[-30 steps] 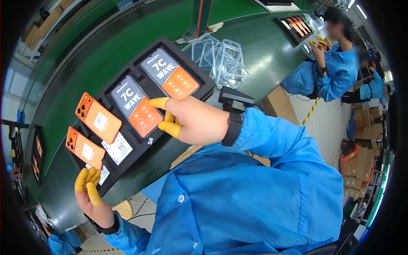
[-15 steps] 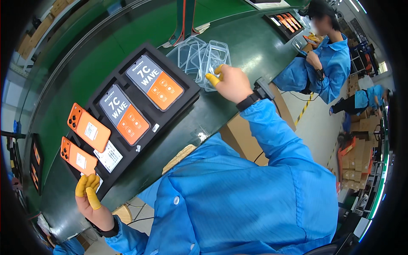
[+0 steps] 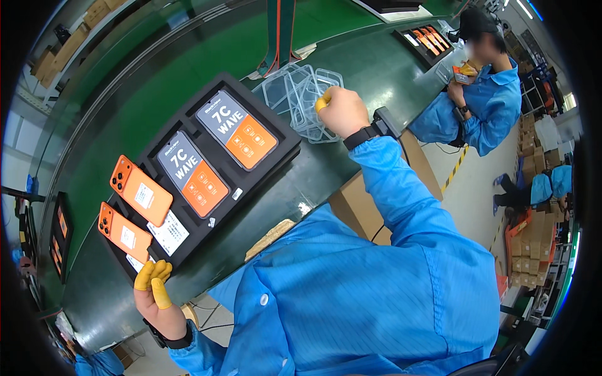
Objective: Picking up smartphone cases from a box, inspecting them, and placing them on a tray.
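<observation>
Shells (image 3: 305, 103), the clear plastic ones, are in a loose overlapping heap right at the right hand (image 3: 343, 111), mostly just left of its knuckles. That hand's fingers are curled down over the heap's near side, but I honestly can't tell if they're pinching one. The left hand (image 3: 155, 297) has its yellow-covered fingertips bunched close together by the near corner of the black tray (image 3: 254, 188); can't tell if anything's caught between them either. Just beyond those fingertips are two orange phones (image 3: 141, 191), backs up and a bit askew, with white labels (image 3: 168, 232) peeking out by them. Between the two hands, a pair of grey-and-orange phones (image 3: 194, 172) sit flat in the tray slots.

All of it's on a dark green bench (image 3: 326, 166), pretty glossy, with a bright glare patch out past the right hand. Beyond the shells there's a green post (image 3: 280, 34). Below the right wrist, a cardboard box (image 3: 357, 207) shows past the bench edge. Off to the right of that hand, a co-worker (image 3: 483, 100) in blue holds something orange near another tray (image 3: 421, 45), then it's yellow-and-black floor tape (image 3: 454, 170) and stacked cartons (image 3: 530, 244).
</observation>
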Available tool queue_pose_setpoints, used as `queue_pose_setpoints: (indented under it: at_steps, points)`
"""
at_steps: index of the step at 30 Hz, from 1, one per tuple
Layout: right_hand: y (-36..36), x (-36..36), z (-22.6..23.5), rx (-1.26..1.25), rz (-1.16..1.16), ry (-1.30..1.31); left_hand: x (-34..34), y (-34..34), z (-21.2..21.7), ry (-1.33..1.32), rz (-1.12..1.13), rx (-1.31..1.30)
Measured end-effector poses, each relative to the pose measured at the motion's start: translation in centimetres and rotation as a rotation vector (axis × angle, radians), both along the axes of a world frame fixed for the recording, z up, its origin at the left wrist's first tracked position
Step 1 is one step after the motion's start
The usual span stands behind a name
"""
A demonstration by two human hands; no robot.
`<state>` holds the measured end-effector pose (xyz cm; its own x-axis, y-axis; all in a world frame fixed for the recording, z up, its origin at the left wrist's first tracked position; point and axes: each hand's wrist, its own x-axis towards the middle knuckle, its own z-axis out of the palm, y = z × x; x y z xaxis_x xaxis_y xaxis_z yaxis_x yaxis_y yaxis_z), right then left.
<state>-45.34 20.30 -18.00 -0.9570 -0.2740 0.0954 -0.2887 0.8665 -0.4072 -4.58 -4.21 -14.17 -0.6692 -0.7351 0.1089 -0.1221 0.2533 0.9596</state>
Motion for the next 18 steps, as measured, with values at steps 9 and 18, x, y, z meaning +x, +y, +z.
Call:
queue_pose_setpoints:
  at_steps: [9,18]
  points:
    - [2.0,-1.6,2.1,0.011,-0.171,0.386,-0.3,-0.1,0.1,0.027,-0.024,-0.019]
    - [-1.2,5.0,8.2,-0.378,0.369,0.613,-0.4,-0.2,0.4,0.128,-0.05,0.024]
